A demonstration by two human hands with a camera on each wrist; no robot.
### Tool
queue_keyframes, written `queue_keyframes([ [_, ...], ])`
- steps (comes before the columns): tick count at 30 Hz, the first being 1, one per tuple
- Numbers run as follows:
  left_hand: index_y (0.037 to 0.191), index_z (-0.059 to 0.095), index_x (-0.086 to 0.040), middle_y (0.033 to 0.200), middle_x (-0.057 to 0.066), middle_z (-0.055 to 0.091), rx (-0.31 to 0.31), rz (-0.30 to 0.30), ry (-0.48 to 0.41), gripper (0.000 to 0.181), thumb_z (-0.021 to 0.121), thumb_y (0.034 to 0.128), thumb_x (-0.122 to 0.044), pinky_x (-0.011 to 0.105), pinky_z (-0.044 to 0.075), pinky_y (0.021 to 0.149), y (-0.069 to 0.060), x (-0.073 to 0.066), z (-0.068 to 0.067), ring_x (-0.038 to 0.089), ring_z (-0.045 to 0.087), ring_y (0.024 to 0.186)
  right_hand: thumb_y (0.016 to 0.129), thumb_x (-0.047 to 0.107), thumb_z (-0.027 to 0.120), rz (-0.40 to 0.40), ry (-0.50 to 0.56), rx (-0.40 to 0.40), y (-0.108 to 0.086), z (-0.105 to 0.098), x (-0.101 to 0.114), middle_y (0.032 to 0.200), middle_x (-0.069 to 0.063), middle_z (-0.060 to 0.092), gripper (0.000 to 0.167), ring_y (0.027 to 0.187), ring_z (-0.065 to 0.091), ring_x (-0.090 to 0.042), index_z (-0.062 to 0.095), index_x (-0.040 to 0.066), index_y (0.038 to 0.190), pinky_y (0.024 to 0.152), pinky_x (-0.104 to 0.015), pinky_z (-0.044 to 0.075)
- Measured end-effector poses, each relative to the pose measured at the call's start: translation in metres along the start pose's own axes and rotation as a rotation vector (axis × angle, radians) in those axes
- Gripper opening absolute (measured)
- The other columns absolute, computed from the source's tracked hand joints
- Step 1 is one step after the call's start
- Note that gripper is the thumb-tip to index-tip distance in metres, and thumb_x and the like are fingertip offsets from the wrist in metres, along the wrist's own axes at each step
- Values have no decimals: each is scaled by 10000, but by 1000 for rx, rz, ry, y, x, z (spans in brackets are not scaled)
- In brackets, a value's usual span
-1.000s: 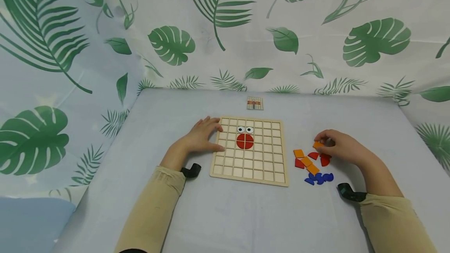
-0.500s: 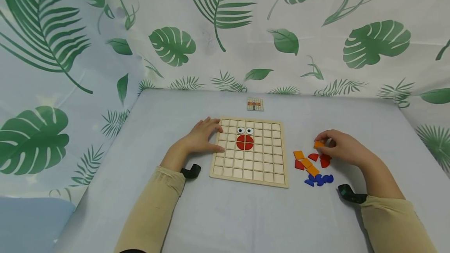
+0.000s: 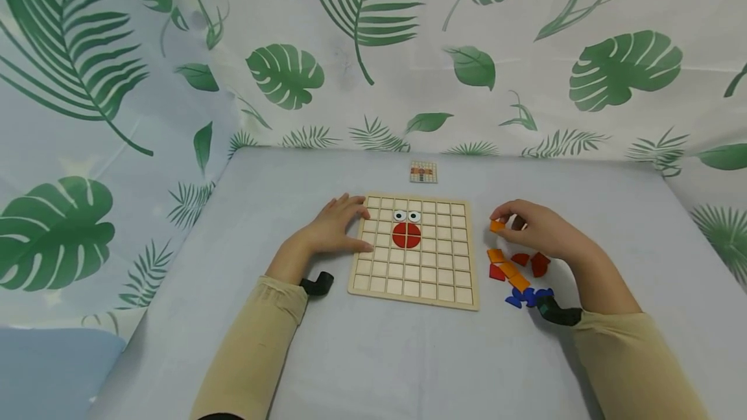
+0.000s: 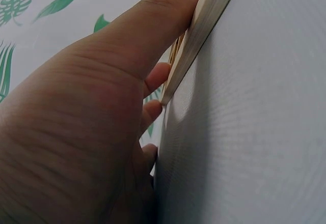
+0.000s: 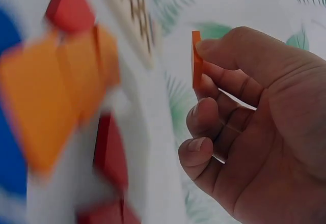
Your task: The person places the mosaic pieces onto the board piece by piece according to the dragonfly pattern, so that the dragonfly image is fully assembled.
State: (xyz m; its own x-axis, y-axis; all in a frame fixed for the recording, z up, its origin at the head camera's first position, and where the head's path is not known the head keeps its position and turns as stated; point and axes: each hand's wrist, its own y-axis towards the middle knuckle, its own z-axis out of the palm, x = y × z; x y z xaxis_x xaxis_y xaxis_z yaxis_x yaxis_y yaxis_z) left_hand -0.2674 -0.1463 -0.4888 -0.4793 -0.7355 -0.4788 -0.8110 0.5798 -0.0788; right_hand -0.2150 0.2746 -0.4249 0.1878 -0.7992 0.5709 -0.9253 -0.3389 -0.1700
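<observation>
A wooden grid board point(image 3: 411, 271) lies flat on the table. Two eye tiles point(image 3: 406, 216) sit in its upper part, directly above a red circle point(image 3: 406, 234) made of quarter pieces. My left hand point(image 3: 334, 225) rests along the board's left edge, thumb and fingertips spread apart on the rim; the left wrist view has the thumb against the board's wooden side point(image 4: 196, 35). Off the board's right side, my right hand point(image 3: 539, 229) pinches an orange square tile point(image 5: 196, 60) between thumb and forefinger, raised off the table, its other fingers loosely curled.
Right of the board lie loose orange squares point(image 3: 509, 269), red pieces point(image 3: 539, 265) and several blue pieces point(image 3: 517, 297), partly under the right wrist's black camera point(image 3: 557, 312). A small pattern card point(image 3: 423, 172) lies behind the board. Leaf-printed cloth point(image 3: 373, 83) hangs at the back.
My right hand has carried the orange square tile up from beside the red pieces and leftward, closer to the board. The left hand and the board have stayed in place.
</observation>
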Motion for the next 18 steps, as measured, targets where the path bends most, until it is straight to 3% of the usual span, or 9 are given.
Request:
queue_keyframes([
  [5, 1236, 482, -278, 1592, 8, 205, 4, -6, 5, 659, 689, 758, -682, 381, -28, 1174, -1, -1, -1, 275, 32, 1477, 916, 165, 675, -78, -13, -4, 19, 8, 22, 1006, -48, 592, 278, 876, 522, -237, 612, 112, 1182, 675, -334, 506],
  [18, 1244, 483, -277, 1591, 19, 208, -5, 4, 17, 677, 691, 749, -691, 401, -16, 1176, 0, 2, 0, 292, 43, 1475, 917, 172, 670, -202, 43, 49, 65, 40, 65, 1038, -28, 588, 260, 843, 525, -217, 633, 129, 1171, 714, -368, 469],
])
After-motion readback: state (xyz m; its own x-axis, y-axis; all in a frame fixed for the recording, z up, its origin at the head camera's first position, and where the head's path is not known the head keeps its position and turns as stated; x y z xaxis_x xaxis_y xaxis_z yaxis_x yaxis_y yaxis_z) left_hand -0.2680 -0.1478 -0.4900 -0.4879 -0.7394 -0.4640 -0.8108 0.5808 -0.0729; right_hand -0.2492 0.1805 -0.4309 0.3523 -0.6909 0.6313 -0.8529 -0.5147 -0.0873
